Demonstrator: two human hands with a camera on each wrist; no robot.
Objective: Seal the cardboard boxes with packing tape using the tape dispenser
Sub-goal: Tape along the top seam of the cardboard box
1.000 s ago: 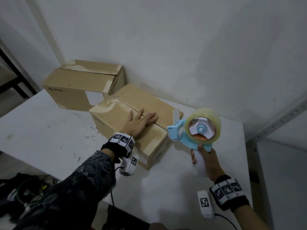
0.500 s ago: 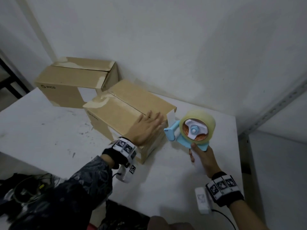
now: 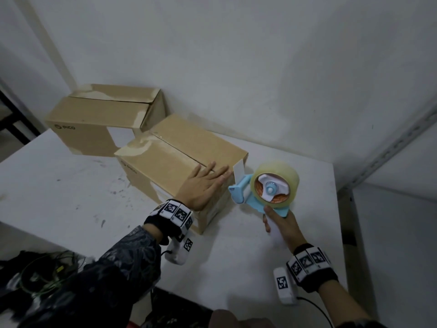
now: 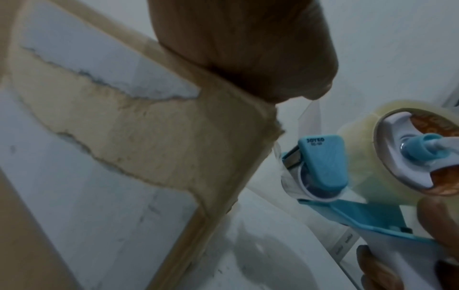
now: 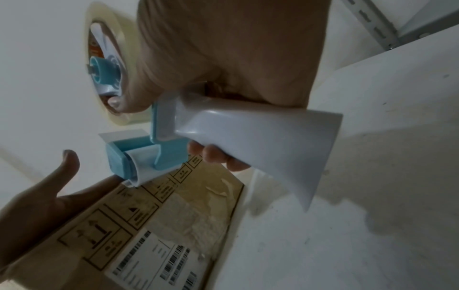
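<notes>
Sliding toward the box [image 3: 179, 166] edge, left fingers [image 3: 216, 172] lay flat, apart; right fingers [image 5: 218, 155] clamped dispenser [image 3: 264, 188], tape tab just beyond fingertips—sealing imminent.

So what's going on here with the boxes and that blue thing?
A person is sealing cardboard boxes. Their left hand lies flat on top of the nearer box, holding its flaps down near the centre seam. Their right hand grips the handle of a blue tape dispenser loaded with clear tape, held just beside the box's end with a short tab of tape sticking up. No new tape is on the seam yet. A second box sits behind on the white table.
</notes>
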